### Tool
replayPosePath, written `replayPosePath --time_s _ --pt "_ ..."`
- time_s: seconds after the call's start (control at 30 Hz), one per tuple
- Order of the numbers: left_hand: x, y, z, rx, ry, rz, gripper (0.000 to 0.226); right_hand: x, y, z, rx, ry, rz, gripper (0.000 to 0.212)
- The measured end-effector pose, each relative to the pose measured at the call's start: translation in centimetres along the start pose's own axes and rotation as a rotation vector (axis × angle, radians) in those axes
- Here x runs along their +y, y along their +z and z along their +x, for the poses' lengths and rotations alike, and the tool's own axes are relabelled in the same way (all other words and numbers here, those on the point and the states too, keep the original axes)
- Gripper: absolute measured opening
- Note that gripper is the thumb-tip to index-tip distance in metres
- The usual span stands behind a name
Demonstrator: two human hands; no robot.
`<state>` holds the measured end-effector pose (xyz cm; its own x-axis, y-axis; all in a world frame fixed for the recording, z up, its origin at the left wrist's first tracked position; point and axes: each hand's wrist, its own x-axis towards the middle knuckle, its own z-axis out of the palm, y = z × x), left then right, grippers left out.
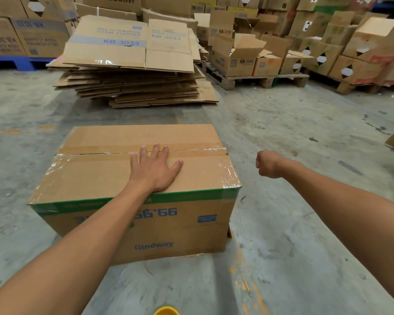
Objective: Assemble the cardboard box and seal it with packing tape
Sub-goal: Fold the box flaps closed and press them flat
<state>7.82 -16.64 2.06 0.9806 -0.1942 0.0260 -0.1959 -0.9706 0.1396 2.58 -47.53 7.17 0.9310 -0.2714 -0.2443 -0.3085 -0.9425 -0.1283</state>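
Pressing flat on a closed cardboard box (132, 192), the left hand (155, 169) lies with fingers spread just short of the clear packing tape (191, 151) running along the top seam. The right hand (268, 164) hovers beside the box's right end, curled into an empty fist. Beyond both hands sits a stack of flattened cartons (132, 64).

The near side of the taped cardboard box (146, 226) carries "Glodway" in blue, with upside-down digits above it, partly hidden by an arm. The top sheet of the flattened carton stack (127, 42) reads "MULTI PURPOSE FOAM CLEANER" and "KB-3033". An open carton on the wooden pallet (237, 62) shows "KB-2041".
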Motion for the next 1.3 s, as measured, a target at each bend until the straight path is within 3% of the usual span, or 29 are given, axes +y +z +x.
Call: replayPosePath --time_s 0.17,0.3,0.5,0.73,0.87,1.17,1.3 --pt "-0.1 -0.2 0.0 0.015 0.012 -0.028 0.082 -1.5 -0.6 -0.3 0.121 -0.063 0.133 0.023" --pt "-1.2 -0.8 0.0 0.013 0.032 -0.059 0.072 -5.4 0.1 -0.5 0.094 -0.135 0.335 0.036" --pt "-7.7 -2.3 -1.3 0.028 -0.096 -0.02 0.066 -9.7 3.4 -0.3 0.076 -0.174 0.296 0.066" --pt "-19.0 -4.0 -4.8 0.002 -0.436 -0.014 0.07 -12.5 5.2 0.6 0.166 -0.159 0.214 0.062" --pt "-20.5 -4.3 -5.8 0.028 -0.373 -0.146 0.067 -13.3 5.4 0.9 0.193 -0.193 0.214 0.063" --pt "-18.6 -4.4 -9.6 0.033 -0.385 -0.174 0.066 -13.0 4.4 0.6 0.249 -0.123 0.204 0.057" --pt "-17.5 -4.1 -11.2 0.051 -0.41 -0.1 0.065 -14.8 4.7 -1.6 0.401 -0.164 -0.029 0.05"
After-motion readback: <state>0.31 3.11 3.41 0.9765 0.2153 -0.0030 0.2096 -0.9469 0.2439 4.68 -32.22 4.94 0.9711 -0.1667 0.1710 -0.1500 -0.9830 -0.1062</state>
